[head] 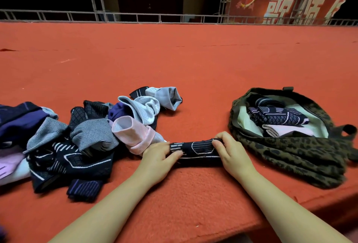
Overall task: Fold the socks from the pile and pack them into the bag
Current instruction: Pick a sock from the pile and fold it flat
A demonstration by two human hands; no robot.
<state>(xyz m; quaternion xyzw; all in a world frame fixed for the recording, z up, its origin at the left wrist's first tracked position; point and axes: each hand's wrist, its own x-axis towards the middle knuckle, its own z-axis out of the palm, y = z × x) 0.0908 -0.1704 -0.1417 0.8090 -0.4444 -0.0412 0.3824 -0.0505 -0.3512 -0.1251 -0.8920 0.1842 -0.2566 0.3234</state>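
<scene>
From my remote post I watch a navy patterned sock (197, 150) lie stretched flat on the red carpeted ledge (174, 68), the left hand (160, 155) and right hand (228, 150) each pinching an end, apparently to square it for folding. The sock pile (77, 136) waits just left; the camouflage bag (290, 150) gapes close right, folded socks (279, 117) already inside.
</scene>
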